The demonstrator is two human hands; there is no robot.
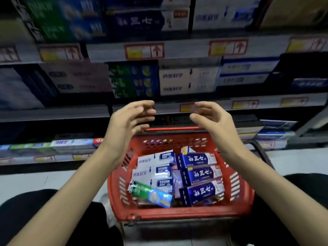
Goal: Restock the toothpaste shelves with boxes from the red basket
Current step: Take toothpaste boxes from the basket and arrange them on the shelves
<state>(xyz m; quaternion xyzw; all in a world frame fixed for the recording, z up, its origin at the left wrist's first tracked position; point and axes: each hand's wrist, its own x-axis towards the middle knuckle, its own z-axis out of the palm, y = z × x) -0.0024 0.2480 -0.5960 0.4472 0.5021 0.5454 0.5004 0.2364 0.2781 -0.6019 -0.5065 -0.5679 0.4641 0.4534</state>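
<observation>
Below the two grips, on the floor between the knees, sits the red basket, slotted plastic; left grip and right grip hover above its far rim, palms facing, fingers loosely curled, holding nothing; inside, white boxes lie left, blue boxes right, a green box in front; blurred cartons fill the shelves behind.

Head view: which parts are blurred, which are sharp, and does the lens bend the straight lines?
In the head view, the green boxes on the top shelf are the most smeared. The dark blue boxes in the red basket look sharpest. The fingers of the left hand and right hand are slightly soft. The shelf rail slants and bows towards the edges, and the corners are dim.
</observation>
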